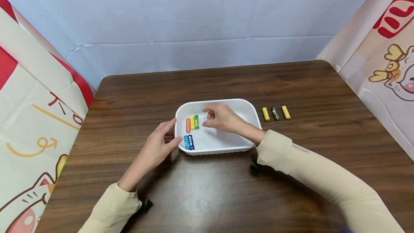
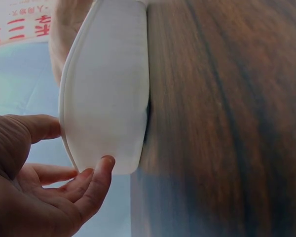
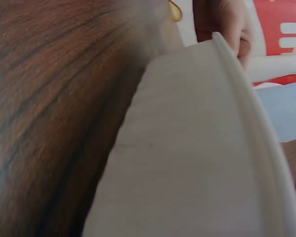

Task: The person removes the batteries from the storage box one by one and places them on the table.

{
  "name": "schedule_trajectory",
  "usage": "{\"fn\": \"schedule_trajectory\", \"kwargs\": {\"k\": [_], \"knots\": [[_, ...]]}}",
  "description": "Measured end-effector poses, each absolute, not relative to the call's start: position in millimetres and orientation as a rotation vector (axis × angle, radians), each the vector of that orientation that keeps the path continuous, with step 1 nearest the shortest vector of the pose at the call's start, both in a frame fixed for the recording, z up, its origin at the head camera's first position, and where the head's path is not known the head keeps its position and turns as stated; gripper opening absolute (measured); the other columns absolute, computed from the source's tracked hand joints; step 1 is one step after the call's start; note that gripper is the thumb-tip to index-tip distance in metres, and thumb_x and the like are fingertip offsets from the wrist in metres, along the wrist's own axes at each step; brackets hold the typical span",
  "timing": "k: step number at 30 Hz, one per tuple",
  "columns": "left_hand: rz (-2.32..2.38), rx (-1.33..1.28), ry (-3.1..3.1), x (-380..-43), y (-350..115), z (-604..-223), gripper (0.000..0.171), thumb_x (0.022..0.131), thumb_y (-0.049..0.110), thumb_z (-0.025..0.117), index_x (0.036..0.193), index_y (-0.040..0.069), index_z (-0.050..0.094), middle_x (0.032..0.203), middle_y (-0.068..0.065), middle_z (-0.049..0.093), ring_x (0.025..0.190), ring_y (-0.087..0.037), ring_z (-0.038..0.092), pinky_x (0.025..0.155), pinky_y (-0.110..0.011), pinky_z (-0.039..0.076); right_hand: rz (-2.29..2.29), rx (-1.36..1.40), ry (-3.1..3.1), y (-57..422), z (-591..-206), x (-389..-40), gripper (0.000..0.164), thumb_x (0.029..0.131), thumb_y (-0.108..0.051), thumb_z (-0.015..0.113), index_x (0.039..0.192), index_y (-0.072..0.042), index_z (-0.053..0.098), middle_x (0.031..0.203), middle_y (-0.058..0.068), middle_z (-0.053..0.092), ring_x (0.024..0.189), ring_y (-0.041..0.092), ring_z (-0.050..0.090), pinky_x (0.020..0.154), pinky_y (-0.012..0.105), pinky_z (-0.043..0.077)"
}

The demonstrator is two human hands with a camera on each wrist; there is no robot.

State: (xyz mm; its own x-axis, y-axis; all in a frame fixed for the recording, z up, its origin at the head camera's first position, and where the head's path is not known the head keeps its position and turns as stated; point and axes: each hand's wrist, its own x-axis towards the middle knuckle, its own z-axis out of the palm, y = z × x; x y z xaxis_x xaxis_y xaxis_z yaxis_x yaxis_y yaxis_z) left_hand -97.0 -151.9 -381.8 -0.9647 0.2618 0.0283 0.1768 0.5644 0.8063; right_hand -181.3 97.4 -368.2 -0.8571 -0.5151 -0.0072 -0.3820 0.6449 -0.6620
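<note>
A white tray (image 1: pixel 223 150) lies on the table, with several batteries at its left end. My left hand (image 1: pixel 158 145) holds the tray's left end. In the left wrist view its thumb meets the rim and its fingertips (image 2: pixel 107 160) lie against the outer wall. Over the tray floor is my right hand (image 1: pixel 223 118), thumb and index finger apart, with nothing visible between them. Just left of those fingertips lie a green battery (image 1: pixel 196 122), a yellow battery (image 1: pixel 192 122) and an orange battery (image 1: pixel 188 125). Nearer the front sit a light blue battery (image 1: pixel 186 142) and a dark blue battery (image 1: pixel 191 142).
Right of the tray, a yellow battery (image 1: pixel 266 114), a dark green battery (image 1: pixel 275 113) and another yellow battery (image 1: pixel 286 112) lie in a row on the brown wooden table (image 1: pixel 207 193). A white cloth (image 1: pixel 200 17) hangs behind the table, with printed sheets at both sides.
</note>
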Motion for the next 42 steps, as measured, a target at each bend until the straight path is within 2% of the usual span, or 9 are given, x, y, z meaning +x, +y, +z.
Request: {"fn": "schedule_trajectory", "kwargs": {"k": [6, 12, 27, 37, 42], "knots": [[1.362, 0.385, 2.696, -98.7, -151.3, -382.3, 0.065, 0.098, 0.01, 0.071, 0.155, -0.004, 0.041, 0.15, -0.02, 0.049, 0.117, -0.033, 0.065, 0.095, -0.045, 0.058, -0.968, -0.681, 2.63, 86.6, -374.9, -187.0, 0.049, 0.087, -0.01, 0.082, 0.13, 0.007, 0.065, 0.08, 0.004, 0.065, 0.069, 0.011, 0.054, 0.065, 0.022, 0.043], [1.371, 0.383, 2.695, -99.6, -151.7, -382.7, 0.065, 0.098, 0.009, 0.072, 0.154, -0.005, 0.042, 0.149, -0.021, 0.049, 0.116, -0.034, 0.066, 0.095, -0.046, 0.058, -0.91, -0.659, 2.618, 76.5, -377.4, -190.9, 0.052, 0.087, -0.01, 0.081, 0.133, 0.006, 0.064, 0.081, 0.006, 0.065, 0.07, 0.012, 0.054, 0.063, 0.02, 0.041], [1.398, 0.389, 2.685, -98.0, -152.0, -385.4, 0.066, 0.097, 0.008, 0.072, 0.154, -0.005, 0.042, 0.149, -0.021, 0.05, 0.116, -0.033, 0.066, 0.095, -0.044, 0.058, -0.877, -0.632, 2.634, 64.9, -384.6, -191.7, 0.043, 0.08, -0.011, 0.088, 0.118, 0.002, 0.072, 0.075, 0.004, 0.062, 0.068, 0.012, 0.052, 0.06, 0.021, 0.039], [1.398, 0.378, 2.685, -98.7, -152.3, -386.2, 0.066, 0.097, 0.008, 0.072, 0.154, -0.005, 0.042, 0.149, -0.021, 0.05, 0.115, -0.033, 0.066, 0.094, -0.045, 0.058, -0.792, -0.647, 2.667, 62.9, -385.8, -190.6, 0.045, 0.079, -0.01, 0.087, 0.119, 0.002, 0.071, 0.079, 0.003, 0.062, 0.073, 0.015, 0.053, 0.066, 0.025, 0.041], [1.402, 0.376, 2.686, -98.7, -152.0, -386.4, 0.066, 0.096, 0.007, 0.073, 0.154, -0.005, 0.043, 0.148, -0.021, 0.05, 0.114, -0.033, 0.067, 0.094, -0.044, 0.058, -0.784, -0.66, 2.643, 64.3, -384.4, -191.3, 0.03, 0.079, -0.01, 0.087, 0.103, -0.001, 0.071, 0.076, 0.002, 0.059, 0.069, 0.014, 0.051, 0.062, 0.023, 0.039]]}}
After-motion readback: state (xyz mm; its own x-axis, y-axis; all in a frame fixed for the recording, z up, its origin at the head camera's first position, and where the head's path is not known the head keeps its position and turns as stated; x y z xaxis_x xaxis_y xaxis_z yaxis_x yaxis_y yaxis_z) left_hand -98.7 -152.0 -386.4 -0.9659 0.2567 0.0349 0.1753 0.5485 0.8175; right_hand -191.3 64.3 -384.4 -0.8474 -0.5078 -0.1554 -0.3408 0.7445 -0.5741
